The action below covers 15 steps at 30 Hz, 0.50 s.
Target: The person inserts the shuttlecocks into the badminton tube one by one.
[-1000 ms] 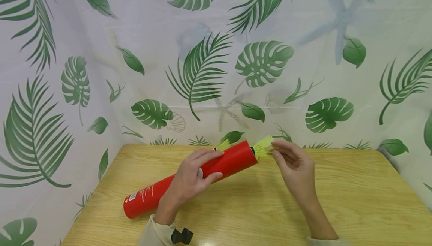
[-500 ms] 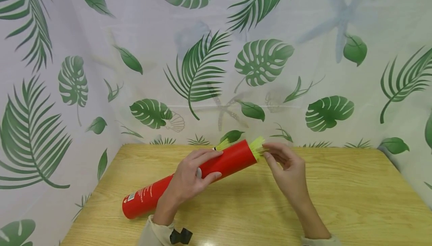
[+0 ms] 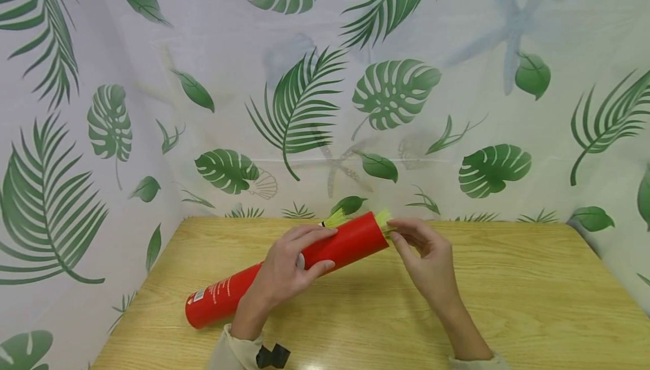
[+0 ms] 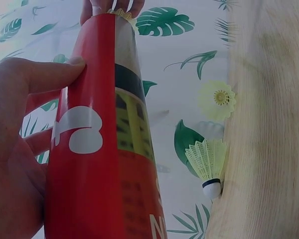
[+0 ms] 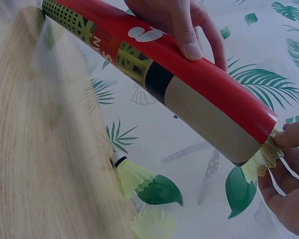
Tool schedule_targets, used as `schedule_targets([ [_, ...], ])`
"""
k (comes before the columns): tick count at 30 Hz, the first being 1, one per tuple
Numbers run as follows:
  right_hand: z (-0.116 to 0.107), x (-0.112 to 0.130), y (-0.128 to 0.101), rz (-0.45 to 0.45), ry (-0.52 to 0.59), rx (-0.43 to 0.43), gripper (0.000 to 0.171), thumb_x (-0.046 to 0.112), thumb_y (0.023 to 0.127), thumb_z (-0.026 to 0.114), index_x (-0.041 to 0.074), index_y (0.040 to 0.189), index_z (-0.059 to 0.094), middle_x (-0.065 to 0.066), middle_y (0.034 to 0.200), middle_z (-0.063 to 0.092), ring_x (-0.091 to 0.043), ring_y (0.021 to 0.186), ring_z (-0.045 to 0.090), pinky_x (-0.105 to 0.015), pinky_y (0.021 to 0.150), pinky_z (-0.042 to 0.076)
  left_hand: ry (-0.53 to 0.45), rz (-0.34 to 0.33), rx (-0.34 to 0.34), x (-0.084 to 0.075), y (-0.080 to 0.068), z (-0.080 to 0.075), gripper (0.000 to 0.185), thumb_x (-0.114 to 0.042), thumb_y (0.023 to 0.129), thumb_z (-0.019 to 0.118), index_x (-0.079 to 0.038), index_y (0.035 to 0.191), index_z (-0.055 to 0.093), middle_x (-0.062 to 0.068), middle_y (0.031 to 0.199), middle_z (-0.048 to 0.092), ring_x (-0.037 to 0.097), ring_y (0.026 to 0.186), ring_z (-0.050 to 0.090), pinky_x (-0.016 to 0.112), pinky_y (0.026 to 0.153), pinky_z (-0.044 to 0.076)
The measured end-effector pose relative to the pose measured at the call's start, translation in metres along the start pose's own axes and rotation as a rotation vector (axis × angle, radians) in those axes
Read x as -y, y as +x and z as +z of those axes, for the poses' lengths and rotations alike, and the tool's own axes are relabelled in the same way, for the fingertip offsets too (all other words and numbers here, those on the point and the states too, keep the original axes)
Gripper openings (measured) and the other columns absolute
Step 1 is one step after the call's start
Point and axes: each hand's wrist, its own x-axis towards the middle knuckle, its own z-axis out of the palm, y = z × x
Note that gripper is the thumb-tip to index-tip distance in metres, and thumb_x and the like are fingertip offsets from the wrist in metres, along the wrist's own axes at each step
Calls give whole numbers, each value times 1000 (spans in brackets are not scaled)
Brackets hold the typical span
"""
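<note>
Left hand (image 3: pixel 286 271) is gripping the red tube (image 3: pixel 284 271) mid-length, tilting its open end up off the table (image 3: pixel 533 302) to steady it, while right hand (image 3: pixel 424 257) is pinching a yellow shuttlecock (image 3: pixel 383 219) at the mouth.

The red tube (image 5: pixel 154 74) slants across the shot from upper left to lower right. The left hand (image 5: pixel 182 25) wraps its grip round the upper part, thumb flat on the red. At the open lower end, the right hand (image 5: pixel 289 184) pinches a yellow shuttlecock (image 5: pixel 264 157) poking out of the mouth. Below, another shuttlecock (image 5: pixel 132 174) lies on the wooden surface (image 5: pixel 45 164), cork pointing up-left.
</note>
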Motion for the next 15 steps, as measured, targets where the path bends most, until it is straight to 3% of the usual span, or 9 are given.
schedule_targets([
  [15, 5, 1, -2, 33, 10, 16, 20, -10, 92, 68, -3, 111, 72, -15, 110, 73, -8, 99, 71, -23, 89, 55, -3, -4, 9, 0, 0, 0, 49, -29, 90, 80, -28, 137, 65, -7, 135, 62, 14, 120, 56, 39, 90, 57],
])
